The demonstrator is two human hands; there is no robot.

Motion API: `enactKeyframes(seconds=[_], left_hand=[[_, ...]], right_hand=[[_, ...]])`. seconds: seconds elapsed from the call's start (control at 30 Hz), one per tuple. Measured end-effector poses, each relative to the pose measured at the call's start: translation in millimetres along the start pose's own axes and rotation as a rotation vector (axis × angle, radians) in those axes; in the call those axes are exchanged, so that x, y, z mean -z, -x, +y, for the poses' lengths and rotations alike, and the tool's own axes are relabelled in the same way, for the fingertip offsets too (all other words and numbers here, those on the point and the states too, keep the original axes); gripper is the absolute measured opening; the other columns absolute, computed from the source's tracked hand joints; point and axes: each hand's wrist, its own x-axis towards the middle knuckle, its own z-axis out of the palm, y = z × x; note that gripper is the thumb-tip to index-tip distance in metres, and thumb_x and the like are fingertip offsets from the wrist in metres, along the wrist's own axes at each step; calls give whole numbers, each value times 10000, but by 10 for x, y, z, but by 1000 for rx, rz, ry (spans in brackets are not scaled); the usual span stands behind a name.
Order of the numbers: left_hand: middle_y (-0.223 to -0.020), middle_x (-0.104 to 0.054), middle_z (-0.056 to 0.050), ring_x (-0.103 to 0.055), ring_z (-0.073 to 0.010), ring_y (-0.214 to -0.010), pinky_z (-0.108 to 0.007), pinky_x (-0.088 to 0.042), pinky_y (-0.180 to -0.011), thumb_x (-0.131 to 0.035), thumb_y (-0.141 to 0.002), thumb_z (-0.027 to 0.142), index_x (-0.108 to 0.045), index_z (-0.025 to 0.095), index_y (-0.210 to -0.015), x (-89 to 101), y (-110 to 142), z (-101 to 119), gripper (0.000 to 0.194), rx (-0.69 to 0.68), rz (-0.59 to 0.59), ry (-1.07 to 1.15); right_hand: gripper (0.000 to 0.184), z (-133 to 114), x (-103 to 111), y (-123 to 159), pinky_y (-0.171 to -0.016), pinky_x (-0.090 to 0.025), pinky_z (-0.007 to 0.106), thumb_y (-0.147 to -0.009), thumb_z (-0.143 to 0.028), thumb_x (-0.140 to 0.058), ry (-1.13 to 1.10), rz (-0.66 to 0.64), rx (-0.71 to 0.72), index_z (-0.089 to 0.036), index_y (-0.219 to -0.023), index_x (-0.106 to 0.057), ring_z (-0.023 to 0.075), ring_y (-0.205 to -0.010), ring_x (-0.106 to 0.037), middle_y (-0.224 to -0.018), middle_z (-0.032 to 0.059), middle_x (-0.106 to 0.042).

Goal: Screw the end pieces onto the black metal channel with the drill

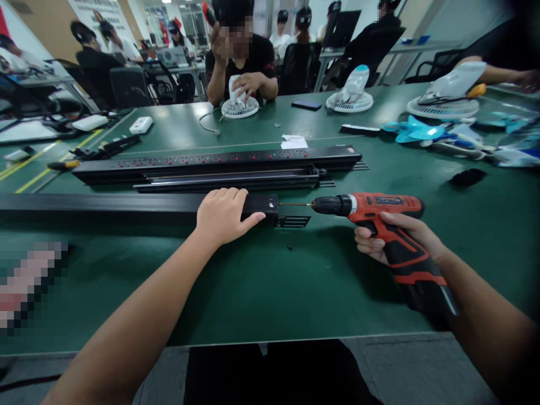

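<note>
My left hand [223,216] lies over the right end of a long black bar-shaped housing [139,203], fingers over its far edge and thumb along the near side. Several thin dark prongs [294,221] stick out of that end. My right hand [415,229] is wrapped round the grip of a red and black cordless drill [386,203], index finger by the trigger. From the chuck a long thin bit [295,205] points left and reaches the housing's end face; whether it sits in a screw cannot be made out. A small dark piece [290,247] lies below.
Behind the housing lie a black strip with red dots [219,158] and an open black channel [232,181]. A screwdriver [63,165] is at left, white fan parts [350,98] and blue blades [415,130] at right. Across the table a person [265,62] handles another fan part.
</note>
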Motion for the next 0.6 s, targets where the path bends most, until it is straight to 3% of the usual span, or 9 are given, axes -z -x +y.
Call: enactKeyframes(seconds=[0.6], left_hand=[[-1086, -738, -153, -681, -358, -1017, -491, -490, -897, -406, -972, 728, -694, 170, -1196, -17, 1, -12, 667, 1, 12, 5]], right_hand=[[265, 2, 22, 1, -476, -392, 224, -709, -437, -509, -16, -5, -12, -243, -889, -522, 76, -507, -337, -717, -10, -511]])
